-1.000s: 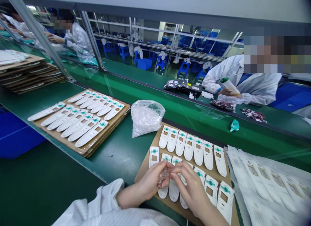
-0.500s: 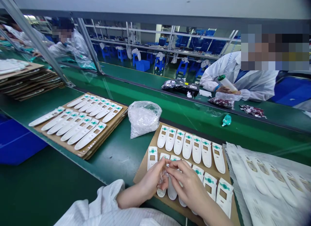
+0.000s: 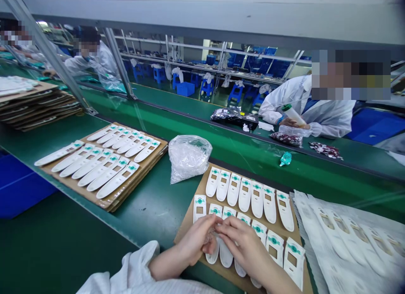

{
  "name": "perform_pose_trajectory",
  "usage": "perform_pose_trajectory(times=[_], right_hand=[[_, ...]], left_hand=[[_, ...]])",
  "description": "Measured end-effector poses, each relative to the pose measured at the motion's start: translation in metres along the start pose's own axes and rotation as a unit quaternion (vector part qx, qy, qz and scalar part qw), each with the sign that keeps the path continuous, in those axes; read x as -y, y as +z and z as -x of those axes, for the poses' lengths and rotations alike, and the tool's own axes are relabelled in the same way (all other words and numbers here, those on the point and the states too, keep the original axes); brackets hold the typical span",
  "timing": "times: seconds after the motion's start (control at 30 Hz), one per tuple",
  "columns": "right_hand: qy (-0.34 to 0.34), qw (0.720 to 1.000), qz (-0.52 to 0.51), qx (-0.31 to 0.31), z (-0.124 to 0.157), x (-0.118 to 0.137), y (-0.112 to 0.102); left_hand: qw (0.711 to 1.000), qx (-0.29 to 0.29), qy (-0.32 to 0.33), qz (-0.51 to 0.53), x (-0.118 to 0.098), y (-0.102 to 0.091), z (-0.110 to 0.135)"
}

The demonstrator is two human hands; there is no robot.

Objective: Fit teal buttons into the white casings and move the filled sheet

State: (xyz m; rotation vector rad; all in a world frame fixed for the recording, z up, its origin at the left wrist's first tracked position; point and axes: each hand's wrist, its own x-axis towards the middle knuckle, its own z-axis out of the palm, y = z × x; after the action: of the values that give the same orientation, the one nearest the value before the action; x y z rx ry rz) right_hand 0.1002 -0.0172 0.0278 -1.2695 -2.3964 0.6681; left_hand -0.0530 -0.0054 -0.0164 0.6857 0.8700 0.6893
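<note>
1. Fingertips of your left hand and right hand meet over the near row of white shells.
2. Left grip: curled around small clear pieces, which sit in the hollow of your fingers, partly hidden.
3. Right grip: thumb and fingers drawn close at your left fingertips; whether they pinch a piece, cannot tell.
4. White shells lie in two rows on the cardboard sheet before you. Those you leave uncovered show a square window and a green mark near the far end.
5. Clear bag, full of transparent bits, stands on your green worktop by the sheet's far left corner.
6. To your left, a cardboard stack bears two more rows of similar shells.
7. To your right, pale packaging lies next to the sheet, with shell-like pieces showing; inside or on top, cannot tell.
8. Across from you, a co-worker in a white coat holds a green-capped bottle near dark red pieces. Teal object lies nearer you.
</note>
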Motion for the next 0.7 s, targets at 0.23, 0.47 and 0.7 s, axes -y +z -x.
perform_pose_trajectory(times=[0.23, 0.47, 0.7], right_hand=[[0.093, 0.995, -0.010, 0.030, -0.023, -0.013, -0.020], [0.078, 0.997, 0.003, 0.015, -0.066, -0.020, -0.006], [0.076, 0.988, 0.130, 0.024, -0.096, -0.019, 0.026]], left_hand=[[0.828, -0.153, 0.189, -0.505, -0.016, -0.043, 0.002], [0.722, -0.185, 0.089, -0.661, -0.014, -0.055, -0.005], [0.717, -0.184, 0.075, -0.668, -0.015, -0.052, -0.006]])
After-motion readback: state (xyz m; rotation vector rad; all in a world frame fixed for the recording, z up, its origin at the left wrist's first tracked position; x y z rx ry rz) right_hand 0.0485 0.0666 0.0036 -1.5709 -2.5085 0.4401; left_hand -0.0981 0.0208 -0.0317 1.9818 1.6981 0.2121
